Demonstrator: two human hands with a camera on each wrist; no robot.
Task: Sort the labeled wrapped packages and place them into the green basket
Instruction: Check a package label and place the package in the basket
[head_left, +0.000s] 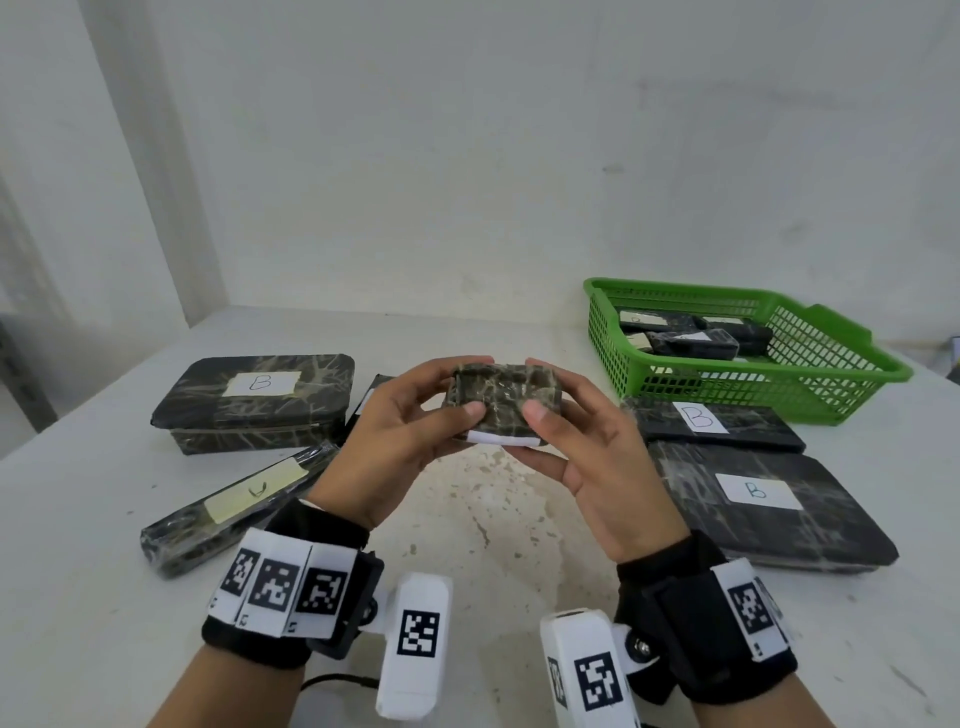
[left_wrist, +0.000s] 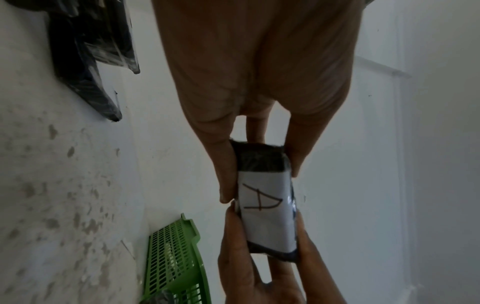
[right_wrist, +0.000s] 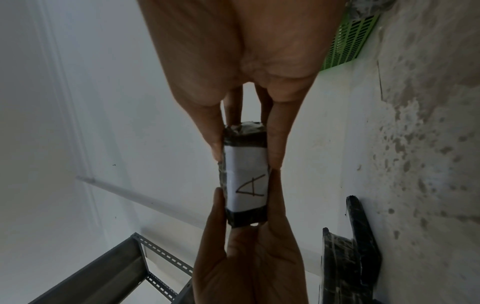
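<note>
We saw a white bench (head_left: 467, 519) by a white wall (head_left: 467, 156). Five wrapped packages lay there. Both hands, left hand (head_left: 395, 436) and right hand (head_left: 597, 452), pinched the small package (head_left: 501, 400) labeled A, near the green basket (head_left: 831, 384).

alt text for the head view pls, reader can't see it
Both hands, left hand and right hand, hold a small dark wrapped package above a white table. Larger packages marked B lie around; a green basket at back right holds several small packages.
</note>
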